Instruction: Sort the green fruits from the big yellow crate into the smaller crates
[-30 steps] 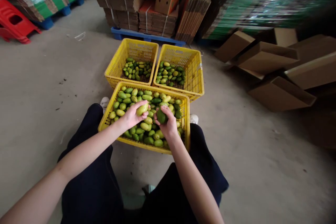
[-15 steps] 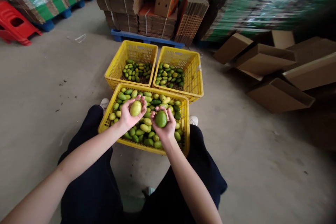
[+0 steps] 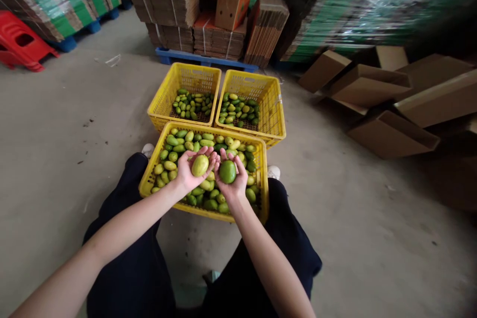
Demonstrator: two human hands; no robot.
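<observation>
My left hand [image 3: 185,171], palm up with its fingers bent around it, holds a smooth yellow-green oval fruit [image 3: 200,165]. Close beside it, my right hand [image 3: 235,188] cups a darker green oval fruit [image 3: 227,172]. The two hands are side by side, their fingertips nearly touching. Both are over a yellow plastic crate [image 3: 149,177] that stands between my legs. A layer of green and yellowish oval fruits [image 3: 170,165] fills it, partly hidden by my hands. I cannot tell the exact kind of fruit.
Behind the near crate stand two more yellow crates, the left one [image 3: 155,101] and the right one [image 3: 278,109], each with fruits inside. Flattened cartons [image 3: 182,2] are stacked on a blue pallet [image 3: 208,59]. Open boxes [image 3: 391,134] lie at right; a red stool [image 3: 22,42] is at left.
My left hand has moved right and slightly down with the yellow-green fruit, closer to my right hand. My right hand stays nearly in place with the green fruit. The view has shifted slightly.
</observation>
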